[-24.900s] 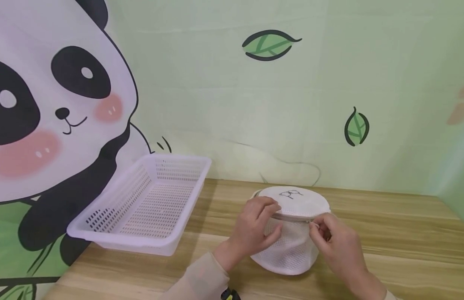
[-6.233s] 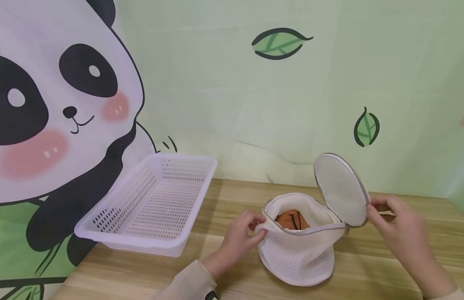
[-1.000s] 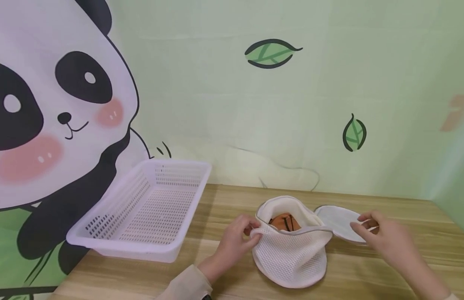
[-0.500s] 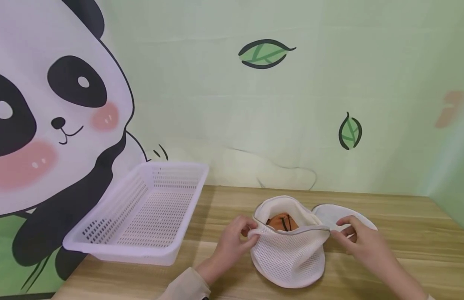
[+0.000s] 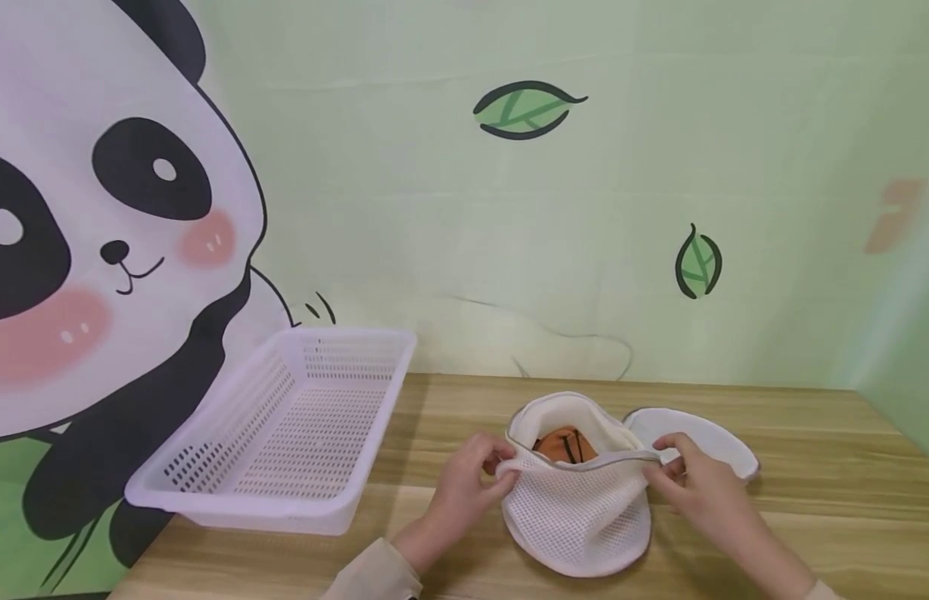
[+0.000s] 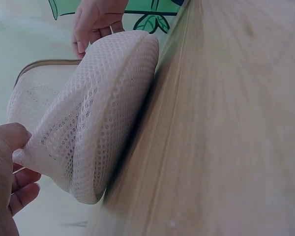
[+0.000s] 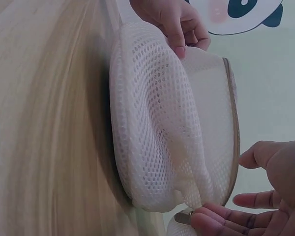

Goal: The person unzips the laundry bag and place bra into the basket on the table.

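Right hand (image 5: 692,483) moved off the flipped-back lid (image 5: 704,433) to pinch the mesh bag (image 5: 580,517) rim; left hand (image 5: 467,483) pinching opposite rim; orange item (image 5: 561,442) exposed between grips, ready for removal.

On the counter (image 5: 809,492), the mesh bag (image 5: 580,517) sits near the front edge, right of centre. Its lid (image 5: 715,437) lies flat behind and to the right (joined to the bag at the rim). A ball (image 5: 561,444) lies inside the bag. The left hand (image 5: 464,487) is at the bag's left rim, the right hand (image 5: 696,487) at its right. The basket (image 5: 284,425) stands well to the left, against the wall (image 5: 434,208).
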Motion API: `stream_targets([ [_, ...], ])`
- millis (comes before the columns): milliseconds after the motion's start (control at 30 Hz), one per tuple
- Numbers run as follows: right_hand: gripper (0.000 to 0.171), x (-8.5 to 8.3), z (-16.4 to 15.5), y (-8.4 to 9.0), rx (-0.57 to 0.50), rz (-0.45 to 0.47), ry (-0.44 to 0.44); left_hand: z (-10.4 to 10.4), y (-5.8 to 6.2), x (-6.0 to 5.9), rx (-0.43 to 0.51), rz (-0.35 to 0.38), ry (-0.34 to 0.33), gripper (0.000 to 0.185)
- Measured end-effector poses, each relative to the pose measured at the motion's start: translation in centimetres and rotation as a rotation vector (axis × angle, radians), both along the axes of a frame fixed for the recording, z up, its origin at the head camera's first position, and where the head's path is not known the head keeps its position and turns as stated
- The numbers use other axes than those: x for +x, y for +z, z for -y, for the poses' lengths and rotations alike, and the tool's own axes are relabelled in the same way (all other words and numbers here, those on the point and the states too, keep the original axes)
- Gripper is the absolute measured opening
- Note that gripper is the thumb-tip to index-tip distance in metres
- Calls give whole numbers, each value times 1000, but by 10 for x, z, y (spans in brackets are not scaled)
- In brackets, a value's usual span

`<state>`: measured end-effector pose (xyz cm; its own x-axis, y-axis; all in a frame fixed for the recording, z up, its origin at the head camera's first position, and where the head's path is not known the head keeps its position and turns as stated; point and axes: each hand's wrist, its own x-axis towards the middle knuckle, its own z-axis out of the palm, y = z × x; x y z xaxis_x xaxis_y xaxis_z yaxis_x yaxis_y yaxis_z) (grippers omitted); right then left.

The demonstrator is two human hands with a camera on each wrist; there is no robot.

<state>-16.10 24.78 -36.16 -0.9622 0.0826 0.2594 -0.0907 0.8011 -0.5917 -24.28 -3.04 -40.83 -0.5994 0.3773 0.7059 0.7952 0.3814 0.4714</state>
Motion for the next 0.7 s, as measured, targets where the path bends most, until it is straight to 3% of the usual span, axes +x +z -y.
stream_targets([
  [200,36,-5,3,-7,46,12,-10,1,1,1,2,4,-7,23],
  [367,38,-7,8,-18,37,-35,-7,1,-2,0,-3,13,-15,24],
  [700,45,-10,16,-30,-86,-118,-24,-2,-2,6,-11,14,-57,24],
])
